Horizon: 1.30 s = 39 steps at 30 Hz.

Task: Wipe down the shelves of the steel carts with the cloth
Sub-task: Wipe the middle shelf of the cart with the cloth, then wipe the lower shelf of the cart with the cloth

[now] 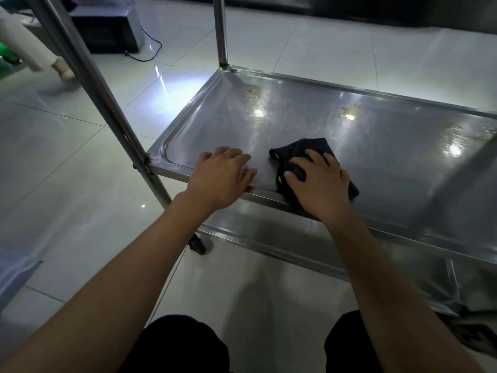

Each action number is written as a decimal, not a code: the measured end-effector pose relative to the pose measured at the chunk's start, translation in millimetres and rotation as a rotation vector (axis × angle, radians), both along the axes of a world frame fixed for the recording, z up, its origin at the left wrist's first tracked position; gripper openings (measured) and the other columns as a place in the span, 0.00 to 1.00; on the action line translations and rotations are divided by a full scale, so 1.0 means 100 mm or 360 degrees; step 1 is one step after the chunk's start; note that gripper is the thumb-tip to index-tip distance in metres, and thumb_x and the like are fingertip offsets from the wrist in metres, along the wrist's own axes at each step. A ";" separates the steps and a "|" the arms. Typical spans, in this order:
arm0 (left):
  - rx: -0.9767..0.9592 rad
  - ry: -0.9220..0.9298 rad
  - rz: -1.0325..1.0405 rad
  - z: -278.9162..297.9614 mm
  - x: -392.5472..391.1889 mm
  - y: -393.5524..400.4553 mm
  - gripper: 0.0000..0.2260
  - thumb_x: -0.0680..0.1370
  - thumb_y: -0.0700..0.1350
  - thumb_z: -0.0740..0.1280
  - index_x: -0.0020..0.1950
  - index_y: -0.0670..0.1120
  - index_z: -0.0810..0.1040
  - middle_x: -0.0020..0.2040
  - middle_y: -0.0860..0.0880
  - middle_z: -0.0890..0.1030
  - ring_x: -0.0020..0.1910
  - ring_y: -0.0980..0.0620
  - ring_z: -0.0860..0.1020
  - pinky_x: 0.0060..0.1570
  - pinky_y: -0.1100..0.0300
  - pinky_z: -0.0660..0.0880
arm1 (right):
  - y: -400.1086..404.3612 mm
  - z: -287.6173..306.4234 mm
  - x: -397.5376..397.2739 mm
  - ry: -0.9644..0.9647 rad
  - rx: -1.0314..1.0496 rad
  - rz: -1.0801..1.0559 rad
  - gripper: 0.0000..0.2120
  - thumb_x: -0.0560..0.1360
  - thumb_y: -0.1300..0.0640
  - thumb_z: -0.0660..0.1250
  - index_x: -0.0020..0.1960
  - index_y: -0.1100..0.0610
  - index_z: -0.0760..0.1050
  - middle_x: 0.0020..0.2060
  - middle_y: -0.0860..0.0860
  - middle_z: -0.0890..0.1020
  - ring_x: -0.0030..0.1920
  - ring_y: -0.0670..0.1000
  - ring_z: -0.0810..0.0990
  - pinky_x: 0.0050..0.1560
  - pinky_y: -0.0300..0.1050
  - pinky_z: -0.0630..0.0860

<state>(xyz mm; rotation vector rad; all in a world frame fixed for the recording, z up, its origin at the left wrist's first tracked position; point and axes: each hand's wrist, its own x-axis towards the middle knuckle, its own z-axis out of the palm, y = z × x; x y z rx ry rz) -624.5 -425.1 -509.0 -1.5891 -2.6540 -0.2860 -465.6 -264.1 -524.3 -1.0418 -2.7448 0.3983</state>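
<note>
A steel cart's middle shelf (376, 157) fills the centre and right of the head view. A dark cloth (304, 150) lies near its front edge. My right hand (320, 184) lies flat on the cloth and presses it onto the shelf with spread fingers. My left hand (220, 176) rests on the shelf's front rim, left of the cloth, fingers relaxed on the steel. Yellowish stains sit at the back of the shelf, one at the left (250, 94), one in the middle (348, 110) and one at the right (454, 130).
A lower shelf (349, 246) shows beneath. Cart posts rise at front left (107, 109) and back left (222, 36); a caster (197, 244) sits below. On the tiled floor, a dark box (107, 30) with a cable at top left, and another person's foot (63, 70).
</note>
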 end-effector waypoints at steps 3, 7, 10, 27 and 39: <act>0.0006 -0.0024 -0.0021 0.00 0.04 0.02 0.22 0.84 0.58 0.54 0.71 0.49 0.74 0.71 0.49 0.75 0.71 0.46 0.70 0.69 0.43 0.67 | 0.03 -0.02 0.07 -0.0030 0.0027 -0.0032 0.20 0.81 0.39 0.54 0.71 0.40 0.68 0.76 0.45 0.63 0.76 0.57 0.56 0.72 0.64 0.56; -0.0012 -0.0059 -0.0051 0.01 0.08 0.08 0.22 0.84 0.59 0.53 0.71 0.50 0.74 0.70 0.50 0.76 0.70 0.47 0.71 0.69 0.44 0.67 | 0.14 -0.02 0.21 0.0016 0.0058 -0.0101 0.18 0.82 0.41 0.57 0.70 0.42 0.70 0.73 0.44 0.68 0.73 0.55 0.62 0.67 0.62 0.62; -0.0011 -0.0092 -0.0078 0.01 0.12 0.13 0.22 0.84 0.58 0.53 0.72 0.50 0.73 0.71 0.50 0.75 0.71 0.47 0.70 0.69 0.44 0.67 | 0.17 -0.01 0.25 0.0140 0.0122 -0.0091 0.15 0.82 0.45 0.61 0.68 0.44 0.74 0.68 0.45 0.75 0.67 0.55 0.68 0.60 0.57 0.65; -0.0055 -0.0227 0.0016 0.23 0.26 -0.07 0.19 0.84 0.57 0.57 0.69 0.50 0.76 0.65 0.50 0.79 0.66 0.46 0.74 0.64 0.46 0.70 | -0.04 0.25 0.28 0.0282 -0.0038 0.0034 0.14 0.79 0.60 0.65 0.63 0.52 0.80 0.65 0.49 0.78 0.61 0.57 0.72 0.53 0.50 0.68; -0.0316 -0.0578 0.0350 1.79 0.62 -1.39 0.18 0.83 0.56 0.59 0.67 0.50 0.78 0.63 0.49 0.81 0.63 0.44 0.76 0.59 0.45 0.74 | -1.52 1.73 0.48 0.0020 -0.0505 0.0209 0.14 0.80 0.58 0.66 0.65 0.53 0.79 0.68 0.52 0.76 0.66 0.59 0.71 0.65 0.61 0.70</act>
